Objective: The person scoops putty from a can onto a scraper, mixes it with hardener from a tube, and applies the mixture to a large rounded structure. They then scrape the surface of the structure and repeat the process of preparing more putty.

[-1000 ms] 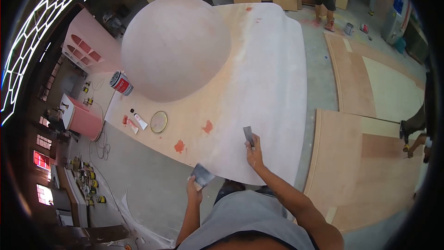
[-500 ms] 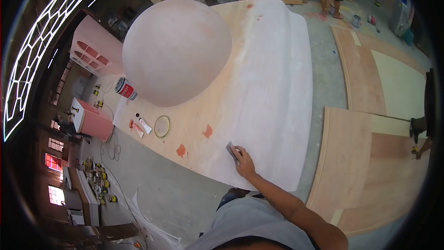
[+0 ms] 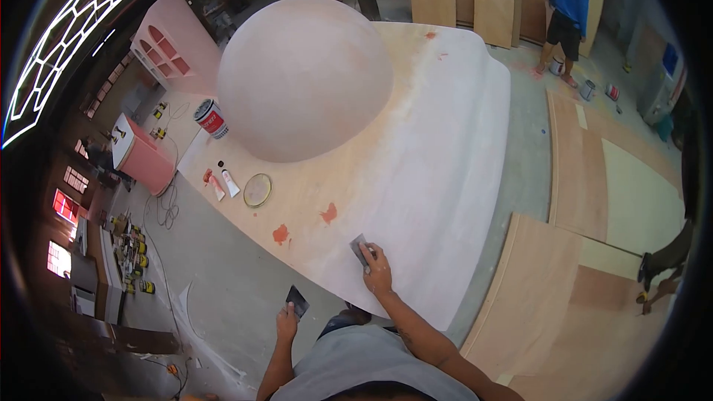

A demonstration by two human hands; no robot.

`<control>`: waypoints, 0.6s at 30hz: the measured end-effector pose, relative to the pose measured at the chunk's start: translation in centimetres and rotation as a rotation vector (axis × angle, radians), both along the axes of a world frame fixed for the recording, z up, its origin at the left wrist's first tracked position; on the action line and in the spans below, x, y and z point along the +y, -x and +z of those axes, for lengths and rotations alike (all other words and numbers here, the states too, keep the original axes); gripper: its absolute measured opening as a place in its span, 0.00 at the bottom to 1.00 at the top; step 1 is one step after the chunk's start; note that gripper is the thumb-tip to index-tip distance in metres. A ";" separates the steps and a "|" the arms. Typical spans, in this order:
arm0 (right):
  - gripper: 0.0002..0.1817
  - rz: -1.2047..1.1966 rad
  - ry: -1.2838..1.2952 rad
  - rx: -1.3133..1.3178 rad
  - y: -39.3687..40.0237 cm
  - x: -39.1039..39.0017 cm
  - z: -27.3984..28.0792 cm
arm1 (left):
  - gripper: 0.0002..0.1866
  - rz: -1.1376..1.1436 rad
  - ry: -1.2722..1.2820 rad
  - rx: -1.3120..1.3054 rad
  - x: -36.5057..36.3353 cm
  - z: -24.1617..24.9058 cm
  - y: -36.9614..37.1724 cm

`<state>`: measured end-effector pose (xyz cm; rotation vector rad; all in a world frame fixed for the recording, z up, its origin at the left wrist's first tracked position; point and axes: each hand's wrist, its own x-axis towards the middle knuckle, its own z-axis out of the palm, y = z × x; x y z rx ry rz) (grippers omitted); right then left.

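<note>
My right hand (image 3: 377,270) grips a grey scraper (image 3: 359,249), whose blade lies against the white-coated part of a large wooden panel (image 3: 438,141). Off the panel's lower left edge, my left hand (image 3: 287,322) holds a dark flat scraper (image 3: 298,301) above the floor. Orange-red filler patches (image 3: 328,213) mark the bare wood. Two tubes (image 3: 230,183) and a round lid (image 3: 258,191) lie on the panel's left part. Behind them a paint can (image 3: 211,118) stands beside a big pale dome (image 3: 304,78).
A person in a blue top (image 3: 570,0) stands at the upper right near several cans. Large wooden panels (image 3: 579,171) lie along the right, with another person's hand (image 3: 661,295) at their edge. Power tools (image 3: 134,256) and cables are on the left floor.
My left hand has come into view with the dark scraper. My right hand and its scraper have shifted slightly left in view. The camera has turned, showing more of the person in blue.
</note>
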<state>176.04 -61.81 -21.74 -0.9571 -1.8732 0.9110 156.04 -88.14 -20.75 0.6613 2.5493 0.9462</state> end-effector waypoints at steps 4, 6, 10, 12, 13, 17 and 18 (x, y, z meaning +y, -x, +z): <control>0.42 -0.009 -0.047 -0.024 0.1 0.1 0.0 | 0.27 0.054 0.054 -0.019 -3.5 -0.8 -1.3; 0.41 0.000 -0.077 -0.042 0.1 0.1 0.3 | 0.26 0.196 0.087 -0.137 -7.7 -3.4 -1.1; 0.40 0.034 -0.142 -0.075 0.5 0.0 0.1 | 0.25 0.547 0.026 -0.351 -14.1 -6.4 -2.8; 0.41 0.031 -0.162 -0.097 0.8 -0.1 -0.2 | 0.26 0.383 0.205 -0.121 -19.0 -11.1 -2.3; 0.41 0.006 -0.181 -0.109 1.0 -0.2 -0.3 | 0.27 0.190 0.381 0.117 -20.4 -12.3 -2.2; 0.40 -0.047 -0.156 -0.152 1.7 -0.3 -0.3 | 0.29 0.360 0.303 -0.064 -18.8 -11.5 -3.4; 0.40 -0.043 -0.160 -0.169 1.9 -0.2 0.0 | 0.29 0.441 0.214 -0.155 -17.5 -10.7 -3.0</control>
